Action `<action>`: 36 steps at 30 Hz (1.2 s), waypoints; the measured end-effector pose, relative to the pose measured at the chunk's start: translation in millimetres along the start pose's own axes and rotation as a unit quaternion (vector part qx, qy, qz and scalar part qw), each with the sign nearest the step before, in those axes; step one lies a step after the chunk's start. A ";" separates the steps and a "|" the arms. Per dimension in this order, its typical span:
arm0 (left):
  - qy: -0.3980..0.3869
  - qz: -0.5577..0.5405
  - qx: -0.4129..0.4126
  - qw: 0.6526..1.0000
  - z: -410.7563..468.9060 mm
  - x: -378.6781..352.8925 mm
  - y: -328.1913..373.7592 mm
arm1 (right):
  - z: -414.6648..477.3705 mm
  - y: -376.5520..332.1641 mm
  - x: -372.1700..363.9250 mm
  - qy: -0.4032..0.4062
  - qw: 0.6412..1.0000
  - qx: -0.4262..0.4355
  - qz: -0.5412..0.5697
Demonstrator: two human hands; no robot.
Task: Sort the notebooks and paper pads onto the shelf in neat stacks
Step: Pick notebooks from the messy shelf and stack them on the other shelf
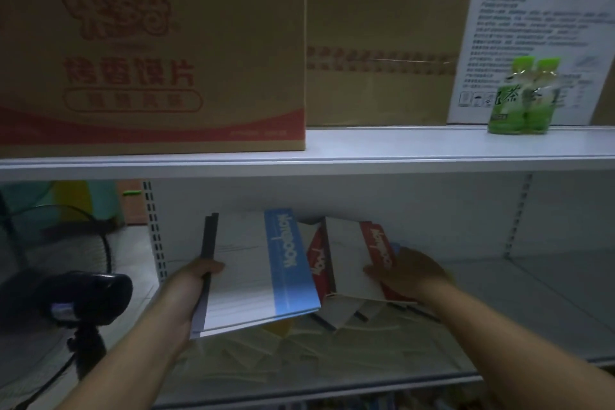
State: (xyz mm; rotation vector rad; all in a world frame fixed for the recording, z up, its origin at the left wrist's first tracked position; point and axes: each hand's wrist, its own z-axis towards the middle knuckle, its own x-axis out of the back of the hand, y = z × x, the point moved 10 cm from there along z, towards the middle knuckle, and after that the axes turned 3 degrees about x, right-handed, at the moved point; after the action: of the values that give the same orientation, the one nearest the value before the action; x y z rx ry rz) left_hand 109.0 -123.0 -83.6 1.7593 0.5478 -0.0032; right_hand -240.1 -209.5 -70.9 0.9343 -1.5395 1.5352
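Probably a dim shop stockroom: slotted white metal shelving (332, 160), cardboard cartons (149, 60), shrink-wrapped green bottles (522, 100).

"Notebook" runs up the blue notebook's (286, 260) band, and again on the red notebook (382, 251). Big red 烤香馍片 on the carton (129, 75), upper shelf's left end; 茶 on the green bottles (522, 100).

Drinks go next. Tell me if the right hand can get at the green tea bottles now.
Probably not. The right hand grips the red notebook below the upper shelf, whose board lies between. The green tea bottles stand near its front edge with nothing before them, so a freed hand likely could.
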 end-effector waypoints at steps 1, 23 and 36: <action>0.002 -0.002 -0.006 1.000 -2.1 -3.9 0.9 | 0.6 1.2 -2.6 -0.014 1.000 0.013 0.020; -0.144 0.156 -0.047 0.976 -69.8 -300.4 -103.8 | -54.1 172.5 76.5 -0.006 0.884 0.007 0.468; -0.356 0.113 0.166 0.912 -148.5 -549.8 -276.0 | -116.2 420.3 142.9 0.135 0.848 -0.114 0.500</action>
State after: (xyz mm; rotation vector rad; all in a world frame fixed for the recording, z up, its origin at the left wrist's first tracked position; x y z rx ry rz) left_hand -521.2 -140.2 -138.8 1.9755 -0.2057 -0.5865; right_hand -678.0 -86.6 -131.8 -0.3326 -2.0514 1.9575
